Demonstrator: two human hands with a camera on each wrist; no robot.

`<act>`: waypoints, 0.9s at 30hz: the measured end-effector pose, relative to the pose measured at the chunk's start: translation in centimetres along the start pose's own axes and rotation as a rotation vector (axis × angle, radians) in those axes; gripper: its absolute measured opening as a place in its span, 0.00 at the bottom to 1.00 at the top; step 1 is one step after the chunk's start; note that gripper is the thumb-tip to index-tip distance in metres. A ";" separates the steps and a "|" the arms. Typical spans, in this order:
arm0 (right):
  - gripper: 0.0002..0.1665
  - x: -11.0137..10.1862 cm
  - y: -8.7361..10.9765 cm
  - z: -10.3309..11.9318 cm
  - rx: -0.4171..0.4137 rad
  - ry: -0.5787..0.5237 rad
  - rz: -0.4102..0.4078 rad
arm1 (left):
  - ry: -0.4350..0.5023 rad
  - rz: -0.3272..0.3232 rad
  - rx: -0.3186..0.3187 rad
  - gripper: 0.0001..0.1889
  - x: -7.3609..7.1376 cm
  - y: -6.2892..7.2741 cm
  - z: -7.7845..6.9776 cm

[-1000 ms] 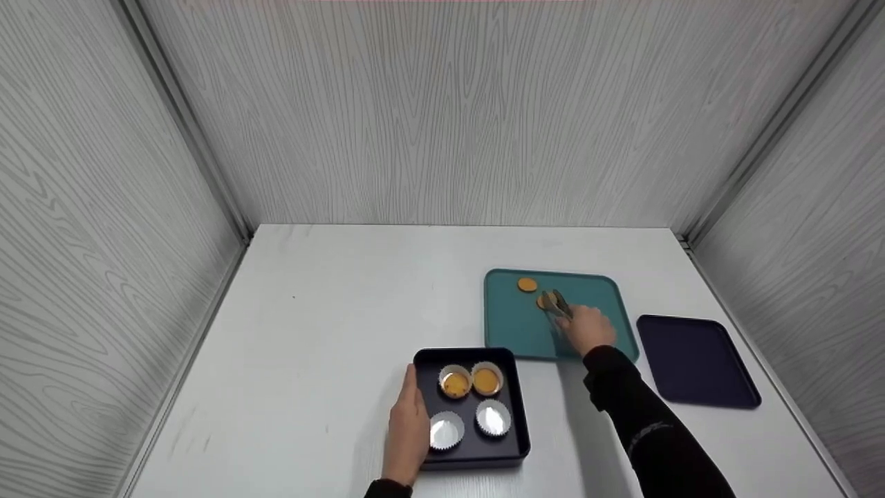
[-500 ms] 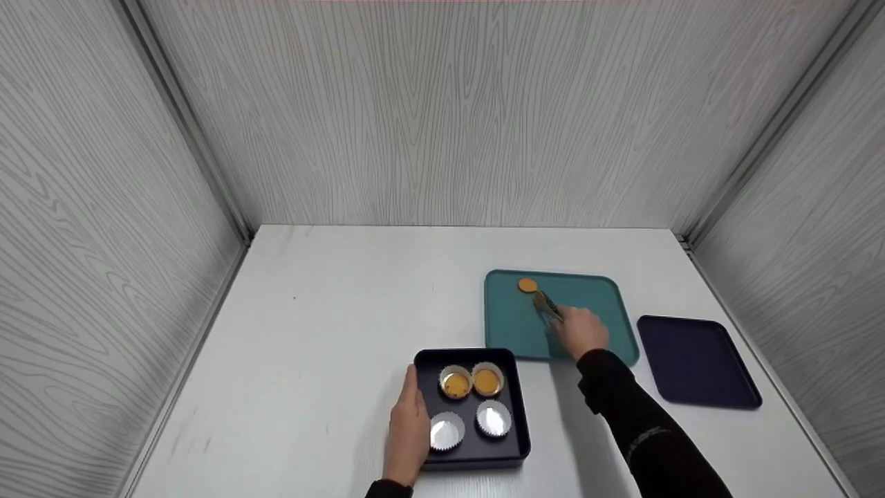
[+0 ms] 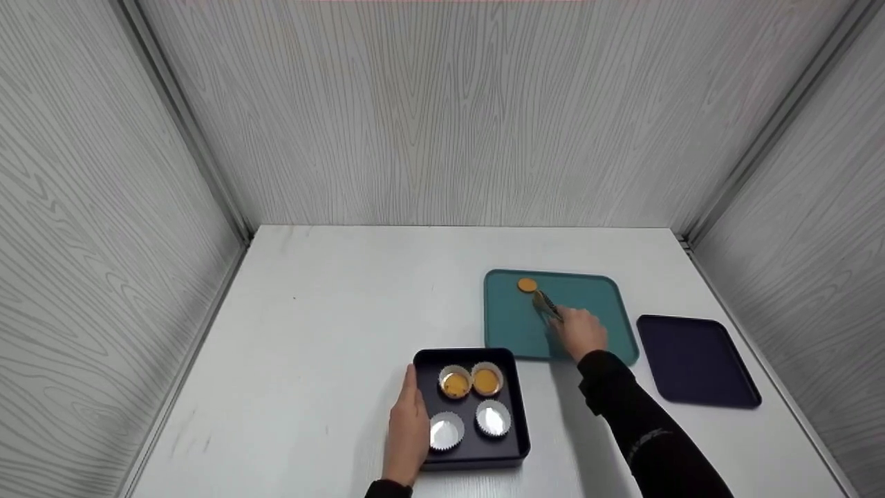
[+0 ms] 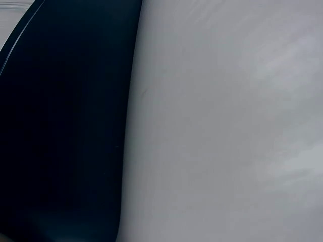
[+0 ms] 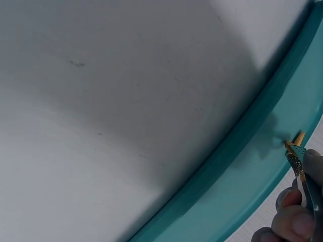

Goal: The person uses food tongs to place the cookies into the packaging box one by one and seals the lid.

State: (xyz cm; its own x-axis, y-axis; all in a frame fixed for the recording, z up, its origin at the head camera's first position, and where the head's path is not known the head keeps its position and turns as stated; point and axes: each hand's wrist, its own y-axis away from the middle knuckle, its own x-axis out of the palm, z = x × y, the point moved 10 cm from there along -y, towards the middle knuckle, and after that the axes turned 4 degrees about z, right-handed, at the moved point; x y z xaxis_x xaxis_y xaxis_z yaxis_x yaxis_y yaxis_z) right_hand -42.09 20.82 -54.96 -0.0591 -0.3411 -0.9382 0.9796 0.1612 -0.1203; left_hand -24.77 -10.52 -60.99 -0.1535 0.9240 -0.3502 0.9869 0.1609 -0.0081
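Note:
My right hand (image 3: 582,333) grips a small pair of tongs (image 3: 551,308) over the teal tray (image 3: 515,332). At the tips of the tongs is an orange-brown cookie-like disc (image 3: 538,299), partly hidden by them. Another such disc (image 3: 527,285) lies on the tray just beyond. In the right wrist view, fingers and thumb squeeze the tongs (image 5: 298,169), whose ends have small holes. My left hand (image 3: 408,429) lies with straight fingers along the left side of a dark square baking pan (image 3: 477,454). Its side wall (image 4: 65,126) fills the left of the left wrist view.
In the pan stand two pleated cups (image 3: 455,382) with orange discs inside at the back, and two cups, a silvery one (image 3: 494,418) and a white one (image 3: 446,430), in front. A flat dark tray (image 3: 698,360) lies to the right. Grey panels (image 3: 442,111) enclose the white table (image 3: 311,346).
The right hand has shifted slightly left, and the spread tongs have closed together at the nearer disc. Over the last half second hardly anything moves. The left hand and pan stay put.

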 end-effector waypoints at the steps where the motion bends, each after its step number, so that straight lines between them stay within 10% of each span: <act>1: 0.14 0.0 0.1 0.0 -0.005 0.001 -0.005 | -0.004 -0.001 0.008 0.27 0.0 0.0 0.0; 27: 0.09 -2.9 2.9 3.0 -0.253 -0.091 -0.095 | -0.011 0.006 -0.016 0.27 0.0 0.1 0.1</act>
State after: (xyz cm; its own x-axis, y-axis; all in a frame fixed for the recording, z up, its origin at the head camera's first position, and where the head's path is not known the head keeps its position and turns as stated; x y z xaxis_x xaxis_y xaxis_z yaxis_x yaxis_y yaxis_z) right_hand -38.54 19.50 -51.67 -0.1199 -0.4461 -0.8869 0.8907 0.3462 -0.2946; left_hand -24.68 -10.55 -61.10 -0.1473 0.9209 -0.3609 0.9869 0.1612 0.0085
